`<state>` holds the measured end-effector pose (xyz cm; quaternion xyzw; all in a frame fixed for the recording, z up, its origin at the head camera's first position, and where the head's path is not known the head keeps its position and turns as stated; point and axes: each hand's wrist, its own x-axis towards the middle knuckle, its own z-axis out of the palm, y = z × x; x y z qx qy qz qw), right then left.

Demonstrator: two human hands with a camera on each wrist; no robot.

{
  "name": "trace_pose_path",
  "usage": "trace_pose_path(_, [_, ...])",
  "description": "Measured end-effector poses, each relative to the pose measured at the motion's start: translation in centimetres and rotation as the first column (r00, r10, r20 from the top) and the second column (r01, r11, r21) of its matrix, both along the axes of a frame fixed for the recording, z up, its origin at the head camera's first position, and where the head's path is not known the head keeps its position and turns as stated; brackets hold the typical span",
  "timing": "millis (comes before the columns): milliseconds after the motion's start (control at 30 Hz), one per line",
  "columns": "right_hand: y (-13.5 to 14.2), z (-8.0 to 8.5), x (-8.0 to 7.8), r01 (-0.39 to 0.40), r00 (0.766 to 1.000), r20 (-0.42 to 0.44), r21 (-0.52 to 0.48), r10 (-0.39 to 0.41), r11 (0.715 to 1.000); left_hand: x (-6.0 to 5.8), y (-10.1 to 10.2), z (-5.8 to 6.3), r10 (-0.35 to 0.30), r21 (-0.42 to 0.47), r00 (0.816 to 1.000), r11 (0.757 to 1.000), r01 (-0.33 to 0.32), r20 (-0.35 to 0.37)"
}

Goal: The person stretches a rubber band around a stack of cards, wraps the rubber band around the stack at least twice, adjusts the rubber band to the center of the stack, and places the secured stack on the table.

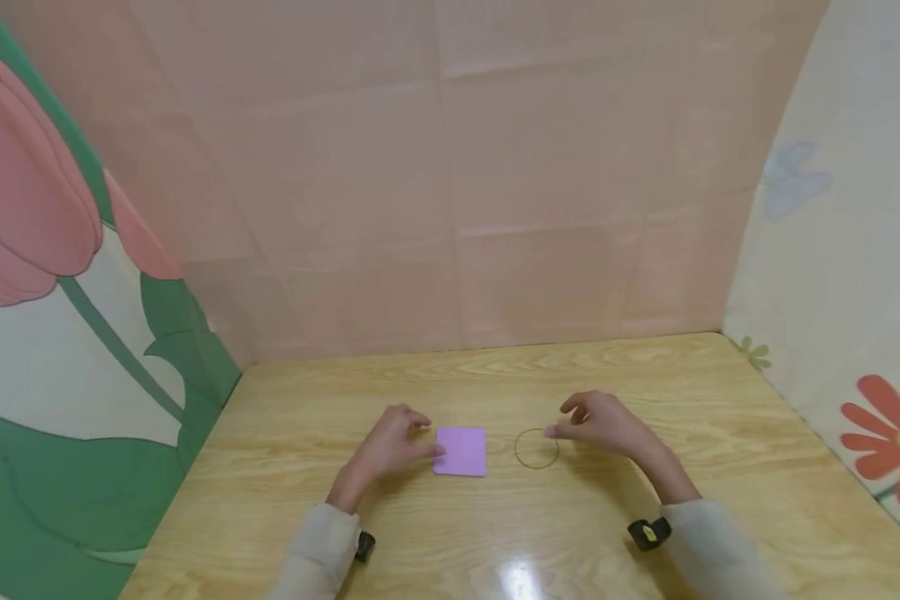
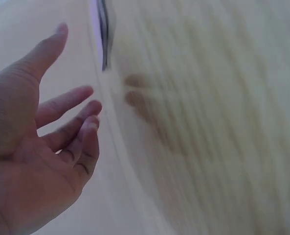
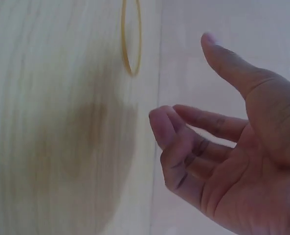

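Note:
A flat purple square [image 1: 461, 452] lies on the wooden table, its thin edge [image 2: 100, 34] showing at the top of the left wrist view. Just left of it is my left hand [image 1: 396, 442], thumb and fingers spread apart and holding nothing. The thumb tip overlaps the square in the head view, while the left wrist view shows a gap. To the square's right lies a thin yellow rubber band [image 1: 536, 449], forming a loose ring. My right hand [image 1: 600, 423] hovers beside the band [image 3: 131, 39], fingers loosely bent, thumb held away from them, nothing between them.
The pale wooden table [image 1: 307, 550] ends at a pink cloth wall [image 1: 450, 208]. Printed flower panels stand along its left and right sides. Dark wrist bands [image 1: 649, 533] sit at the light sleeves. A bright reflection shows near the table's front.

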<state>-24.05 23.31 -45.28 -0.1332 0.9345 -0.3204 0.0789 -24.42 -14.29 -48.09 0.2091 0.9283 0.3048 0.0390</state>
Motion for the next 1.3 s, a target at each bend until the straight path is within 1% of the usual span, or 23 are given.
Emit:
trace_pose_path(133, [-1.0, -0.4, 0.1, 0.028, 0.999, 0.031, 0.028, -0.029, 0.999, 0.4, 0.9, 0.1, -0.051, -0.042, 0.999, 0.998, 0.051, 0.014])
trace_pose_path(233, [-1.6, -0.7, 0.2, 0.052, 0.998, 0.026, 0.036, -0.053, 0.998, 0.5, 1.4, 0.2, -0.071, -0.072, 0.997, 0.995, 0.072, 0.017])
trace_pose_path(400, [-2.6, -0.9, 0.5, 0.086, 0.995, 0.038, 0.029, -0.087, 0.996, 0.5, 1.6, 0.1, -0.064, -0.115, 0.997, 0.991, 0.069, 0.047])
trace_pose_path(467, [-3.0, -1.0, 0.6, 0.098, 0.994, 0.041, 0.035, -0.099, 0.995, 0.5, 1.6, 0.0, -0.062, -0.117, 0.996, 0.991, 0.07, 0.065])
trace_pose_path(633, [-3.4, -1.0, 0.7, 0.123, 0.991, 0.037, 0.057, -0.125, 0.991, 0.4, 1.8, -0.2, -0.077, -0.122, 0.994, 0.989, 0.086, 0.083])
trace_pose_path(867, [-3.4, -1.2, 0.7, 0.13, 0.989, 0.061, 0.054, -0.133, 0.99, 0.3, 2.1, -0.2, -0.111, -0.166, 0.991, 0.979, 0.121, 0.068])
trace_pose_path(967, [-3.3, -1.2, 0.7, 0.139, 0.987, 0.07, 0.051, -0.143, 0.989, 0.3, 2.1, -0.3, -0.108, -0.187, 0.992, 0.975, 0.119, 0.068])
trace_pose_path(1167, [-3.4, -1.1, 0.7, 0.152, 0.987, 0.034, 0.08, -0.155, 0.985, 0.2, 2.5, -0.3, -0.111, -0.2, 0.991, 0.972, 0.123, 0.069])
trace_pose_path(1300, [-3.3, -1.4, 0.7, 0.162, 0.986, 0.018, 0.079, -0.164, 0.984, 0.2, 3.0, -0.3, -0.109, -0.216, 0.991, 0.969, 0.124, 0.077])
